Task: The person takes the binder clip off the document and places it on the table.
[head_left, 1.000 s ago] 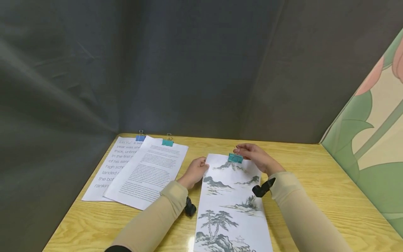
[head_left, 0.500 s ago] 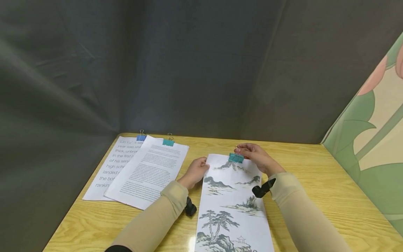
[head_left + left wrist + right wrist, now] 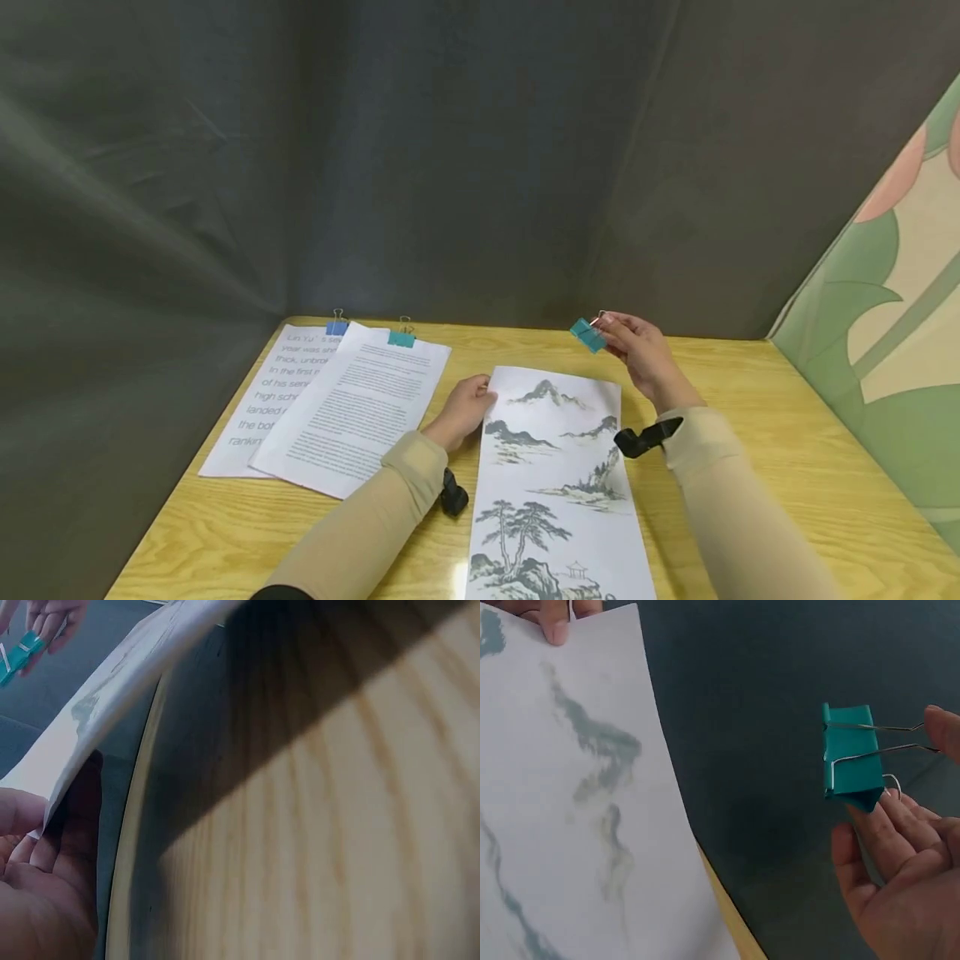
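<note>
My right hand (image 3: 641,354) pinches a teal binder clip (image 3: 588,335) by its wire handles, up beyond the top edge of the painted paper. The right wrist view shows the binder clip (image 3: 853,756) apart from the sheet, thumb on one handle and fingers under the other. With thumb and fingers, my left hand (image 3: 465,410) holds the upper left corner of the paper (image 3: 551,483), which bears ink-painted mountains and pine trees. In the left wrist view the thumb (image 3: 19,812) lies on top of the paper (image 3: 97,705), fingers beneath, and the sheet is raised off the wood.
Two sets of printed pages lie overlapping on the left of the wooden table (image 3: 757,450). A blue binder clip (image 3: 337,327) holds the large-print pages (image 3: 243,417); another teal binder clip (image 3: 402,338) holds the small-print pages (image 3: 360,408). Dark curtain (image 3: 465,167) stands behind the table.
The teal binder clip has come off the painted paper's top edge. My right hand has lifted it up and to the right, while my left hand keeps hold of the corner.
</note>
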`<state>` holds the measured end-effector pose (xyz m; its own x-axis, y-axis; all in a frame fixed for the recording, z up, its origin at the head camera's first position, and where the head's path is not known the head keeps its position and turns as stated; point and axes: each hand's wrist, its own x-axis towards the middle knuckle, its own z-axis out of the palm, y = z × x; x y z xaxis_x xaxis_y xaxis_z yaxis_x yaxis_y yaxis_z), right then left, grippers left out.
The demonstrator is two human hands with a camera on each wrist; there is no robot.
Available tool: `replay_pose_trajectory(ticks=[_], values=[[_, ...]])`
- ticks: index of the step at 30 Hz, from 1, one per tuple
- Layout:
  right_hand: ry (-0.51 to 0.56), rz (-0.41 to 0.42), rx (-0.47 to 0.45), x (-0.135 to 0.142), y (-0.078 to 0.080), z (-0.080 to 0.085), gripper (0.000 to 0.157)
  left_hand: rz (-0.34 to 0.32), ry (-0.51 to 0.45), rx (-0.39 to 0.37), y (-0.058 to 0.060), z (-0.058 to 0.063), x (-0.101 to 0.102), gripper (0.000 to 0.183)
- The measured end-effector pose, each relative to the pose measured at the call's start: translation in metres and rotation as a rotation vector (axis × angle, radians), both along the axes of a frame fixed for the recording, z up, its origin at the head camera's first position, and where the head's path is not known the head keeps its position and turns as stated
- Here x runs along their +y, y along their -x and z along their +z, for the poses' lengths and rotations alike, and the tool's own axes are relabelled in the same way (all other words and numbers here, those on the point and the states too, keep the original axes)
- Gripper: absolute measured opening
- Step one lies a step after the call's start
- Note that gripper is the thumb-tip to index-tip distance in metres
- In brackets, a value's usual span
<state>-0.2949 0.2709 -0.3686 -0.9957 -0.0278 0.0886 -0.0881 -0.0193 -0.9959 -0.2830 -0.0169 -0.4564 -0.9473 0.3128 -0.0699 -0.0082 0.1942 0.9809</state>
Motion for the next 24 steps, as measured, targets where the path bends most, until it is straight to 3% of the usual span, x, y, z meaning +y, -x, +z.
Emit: replay_pose_trajectory(ticks=[4,13,20,24], values=[[0.065,-0.060,-0.070,0.016,-0.007,0.002,0.046,0.014,-0.020,-0.016,0.000,0.000,0.002,0.032],[0.116,-0.154,-0.158,0.056,-0.023,-0.015,0.044,0.031,-0.040,-0.042,0.003,-0.002,0.010,0.041],[0.126,-0.143,-0.180,0.074,-0.031,-0.022,0.063,0.050,-0.033,-0.038,0.003,-0.002,0.020,0.042],[0.111,-0.150,-0.208,0.084,-0.036,-0.028,0.068,0.099,-0.034,-0.036,0.003,-0.002,0.024,0.034]])
